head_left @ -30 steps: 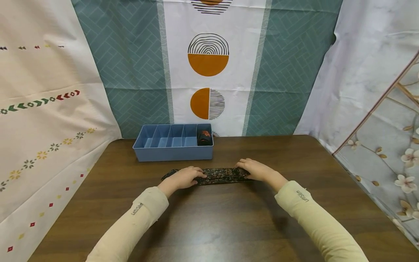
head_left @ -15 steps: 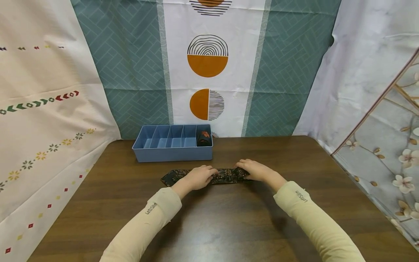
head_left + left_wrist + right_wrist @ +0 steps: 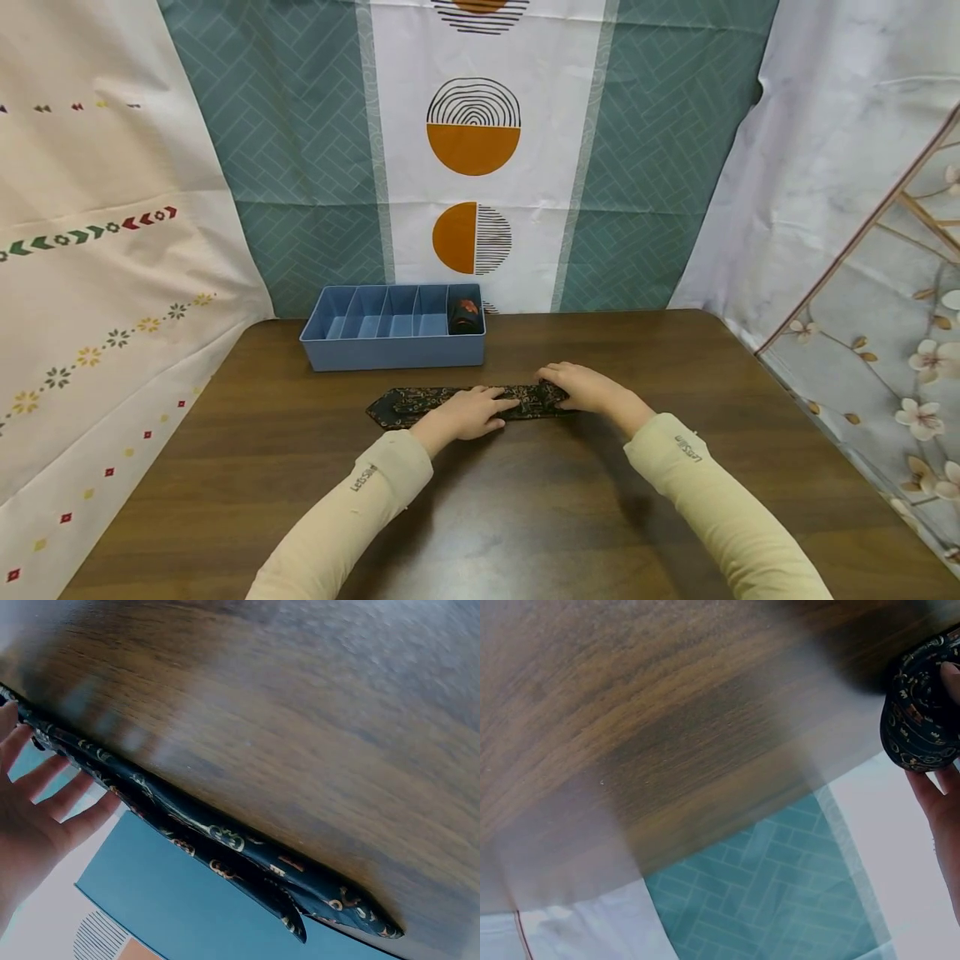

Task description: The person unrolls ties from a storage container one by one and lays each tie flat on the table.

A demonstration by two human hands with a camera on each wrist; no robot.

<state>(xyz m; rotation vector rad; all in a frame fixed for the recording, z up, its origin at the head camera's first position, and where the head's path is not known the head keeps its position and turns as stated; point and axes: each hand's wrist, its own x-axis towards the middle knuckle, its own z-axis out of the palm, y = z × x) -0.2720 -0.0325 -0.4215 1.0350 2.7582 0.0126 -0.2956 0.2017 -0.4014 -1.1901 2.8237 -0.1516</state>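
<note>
A dark necktie (image 3: 420,402) with a small gold and orange pattern lies across the table, its pointed wide end at the left and the narrower tail on top of it. My left hand (image 3: 472,413) rests on the middle of the tie; in the left wrist view its fingers (image 3: 66,796) stretch out along the fabric. The tie's right end is coiled into a roll (image 3: 919,712), which my right hand (image 3: 588,387) grips between thumb and fingers. Part of that roll is cut off by the frame edge in the right wrist view.
Behind the tie stands a blue divided box (image 3: 393,353). Its rightmost compartment holds a dark rolled item (image 3: 463,317) with an orange motif. Patterned curtains (image 3: 652,167) hang right behind the wooden table (image 3: 510,517).
My left hand has slid right along the tie, uncovering the pointed end, and its fingers have straightened. The right hand keeps its grip on the roll in nearly the same place.
</note>
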